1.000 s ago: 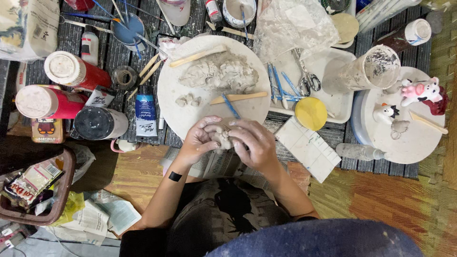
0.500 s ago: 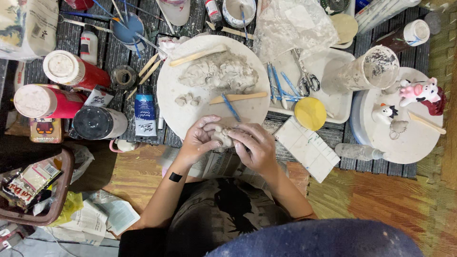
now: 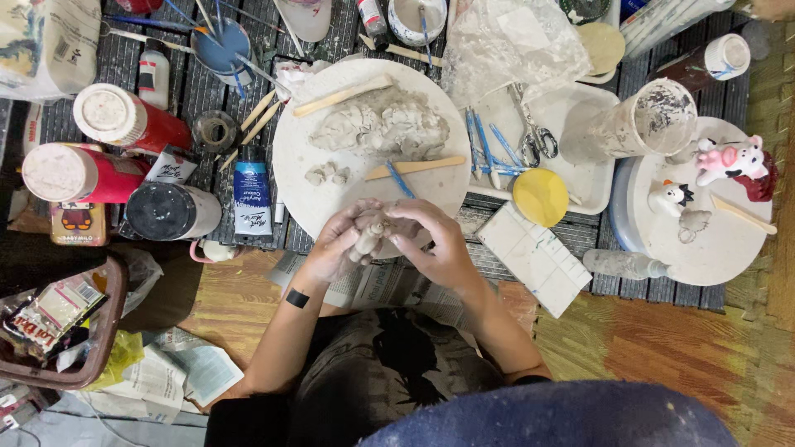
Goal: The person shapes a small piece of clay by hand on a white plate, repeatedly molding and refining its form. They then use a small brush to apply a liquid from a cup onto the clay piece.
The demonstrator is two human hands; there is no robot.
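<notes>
Held between both hands: a small grey lump of wet clay, pinched at the near edge of the round white work board. Left hand curled closed around the lump's left side, fingers wrapped under it; right hand cupped over the right side, thumb and forefinger pressed on the piece, neither palm open. Long axis of the lump roughly upright in the picture, pointing away from the body toward the board. Both hands touching it, so neither nearer; more of the lump covered by the left.

Just beyond the fingers, a flat wooden modelling stick lying crosswise, a blue-handled tool tucked under it. Farther out, a large heap of grey clay in the middle of the board, with a few small grey crumbs to its left.

Left of the left hand, a blue-and-white paint tube standing lengthwise with a dark cap end away from the body; next to it a black-lidded round jar; beyond that, two red cylindrical canisters with pale lids lying on their sides. Right of the right hand, a white gridded tile set at a slant, and a round yellow sponge just past it.
</notes>
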